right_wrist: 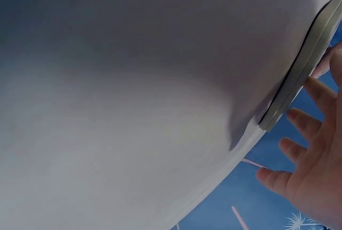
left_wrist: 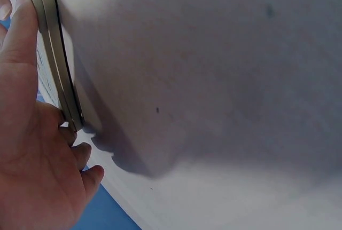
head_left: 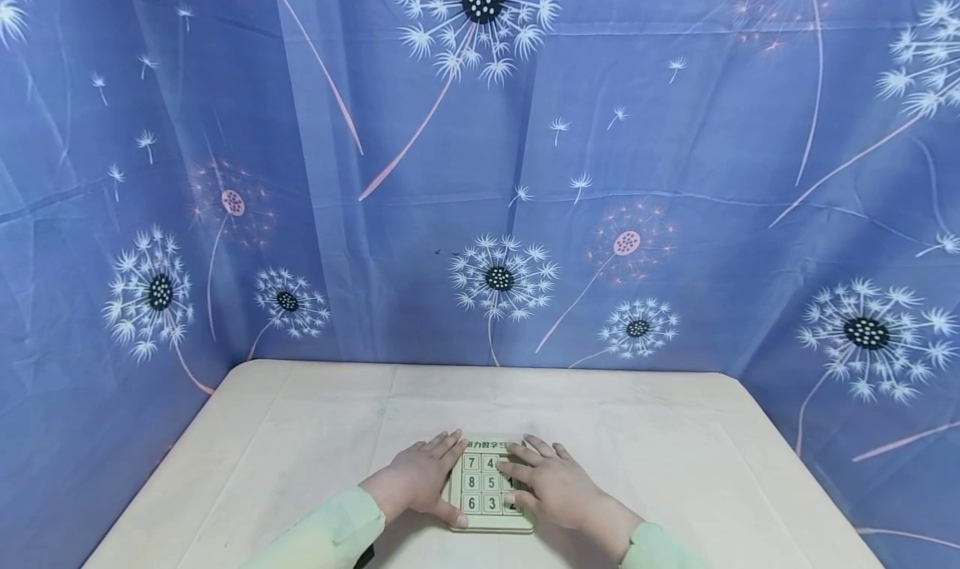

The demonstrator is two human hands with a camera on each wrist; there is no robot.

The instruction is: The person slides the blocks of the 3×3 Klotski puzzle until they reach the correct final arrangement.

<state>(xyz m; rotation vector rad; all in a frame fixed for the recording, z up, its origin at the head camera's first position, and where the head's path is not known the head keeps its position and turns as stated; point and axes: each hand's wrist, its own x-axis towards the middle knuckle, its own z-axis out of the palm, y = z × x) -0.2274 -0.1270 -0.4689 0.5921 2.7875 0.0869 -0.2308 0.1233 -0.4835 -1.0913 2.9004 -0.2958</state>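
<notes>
On the table (head_left: 660, 427), board (head_left: 491, 523) is resting; left hand (head_left: 422, 479) is gripping its left side; right hand (head_left: 561, 487) is reaching, loosely spread, over tiles (head_left: 491, 483), holding nothing. I'm apparently sliding tiles; next is calling for light push.

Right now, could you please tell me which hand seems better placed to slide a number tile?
Probably the right hand: it reaches over the number tiles. The left hand holds the left side of the puzzle board, so it seems better suited to steadying.
</notes>
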